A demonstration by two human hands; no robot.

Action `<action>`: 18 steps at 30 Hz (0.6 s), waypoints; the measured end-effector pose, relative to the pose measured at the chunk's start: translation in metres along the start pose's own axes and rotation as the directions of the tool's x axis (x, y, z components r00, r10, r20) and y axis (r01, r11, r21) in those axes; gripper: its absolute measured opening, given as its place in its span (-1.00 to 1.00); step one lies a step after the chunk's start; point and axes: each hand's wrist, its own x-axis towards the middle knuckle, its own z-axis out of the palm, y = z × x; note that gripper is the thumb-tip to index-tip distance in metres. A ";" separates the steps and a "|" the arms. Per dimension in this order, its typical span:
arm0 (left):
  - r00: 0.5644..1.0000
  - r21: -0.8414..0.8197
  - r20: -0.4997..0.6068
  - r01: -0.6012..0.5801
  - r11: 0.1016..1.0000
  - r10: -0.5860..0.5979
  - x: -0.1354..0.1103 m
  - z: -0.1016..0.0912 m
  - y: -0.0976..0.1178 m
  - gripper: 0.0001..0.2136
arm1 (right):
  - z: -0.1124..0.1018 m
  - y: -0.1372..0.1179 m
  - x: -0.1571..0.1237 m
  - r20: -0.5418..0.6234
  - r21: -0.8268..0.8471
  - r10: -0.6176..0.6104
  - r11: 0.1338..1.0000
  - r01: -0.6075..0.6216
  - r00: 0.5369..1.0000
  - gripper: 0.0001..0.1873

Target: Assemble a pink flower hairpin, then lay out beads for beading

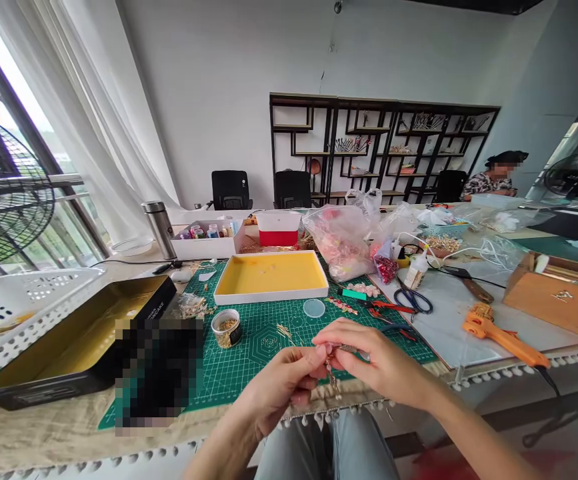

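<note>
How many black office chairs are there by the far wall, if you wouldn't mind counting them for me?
3. One chair stands left of the shelves, a second chair before their left end, and a third chair beside the seated person. More may be hidden from view.

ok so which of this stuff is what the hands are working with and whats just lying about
In use: left hand, right hand, pinching a small gold wire piece with dangling beads; probably the small round tin of gold bits.

Lying about: tall steel flask, open black metal tin, light wooden box.
</note>
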 end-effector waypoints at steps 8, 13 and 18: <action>1.000 -0.023 -0.002 0.024 0.999 -0.024 0.004 -0.007 0.004 -0.66 | -0.014 0.030 -0.014 -0.032 0.030 0.107 0.994 -0.106 0.994 -0.51; 0.998 -0.060 -0.061 0.015 0.998 -0.018 0.012 -0.006 -0.011 -0.71 | 0.004 0.044 -0.034 -0.106 0.020 0.184 0.983 -0.183 0.977 -0.60; 0.995 -0.120 -0.103 -0.023 0.993 0.011 0.017 0.003 -0.033 -0.72 | 0.007 0.053 -0.052 -0.158 -0.202 0.164 0.960 -0.194 0.974 -0.59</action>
